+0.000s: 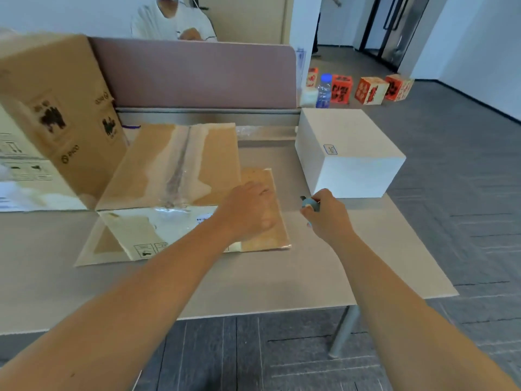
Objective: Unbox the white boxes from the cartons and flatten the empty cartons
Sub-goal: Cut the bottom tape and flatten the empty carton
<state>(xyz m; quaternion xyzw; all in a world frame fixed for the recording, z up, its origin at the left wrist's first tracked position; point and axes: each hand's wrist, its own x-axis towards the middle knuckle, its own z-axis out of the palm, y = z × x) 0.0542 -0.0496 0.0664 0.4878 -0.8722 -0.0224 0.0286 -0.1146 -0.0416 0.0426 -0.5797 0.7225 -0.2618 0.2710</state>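
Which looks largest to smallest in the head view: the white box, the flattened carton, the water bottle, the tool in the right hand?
1. Flattened carton
2. White box
3. Water bottle, though it stands farther off, so its look may mislead
4. Tool, mostly hidden in the right hand

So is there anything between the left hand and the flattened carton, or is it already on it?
Nothing visible stands between them. The left hand already lies flat on the flattened carton at its right flap. The white box sits apart to the right, and the right hand holds a small cutter beside the carton.
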